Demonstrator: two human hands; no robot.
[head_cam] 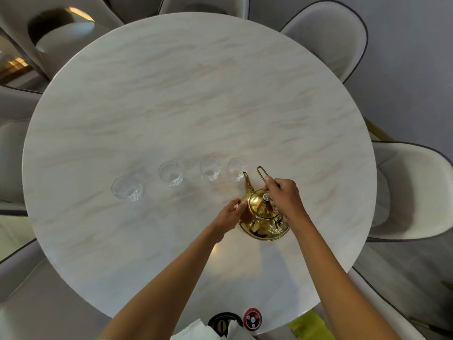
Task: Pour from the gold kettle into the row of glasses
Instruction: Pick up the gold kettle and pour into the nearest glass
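Note:
A shiny gold kettle (259, 218) sits on the round marble table (196, 94), tipped so that its spout points up and left toward the rightmost glass (235, 170). My right hand (282, 195) grips the kettle's thin wire handle from above. Fingertips of my left hand (230, 213) press against the kettle's left side. Several clear glasses stand in a row running leftward: one at the far left (127, 188), another (170, 173) beside it, and a third (209, 168) further right. Whether liquid is flowing cannot be told.
Pale upholstered chairs ring the table, one at the right (414, 190) and another at the far right back (328, 38). At the near edge lie a white tissue (196, 331) and a red round item (252, 319).

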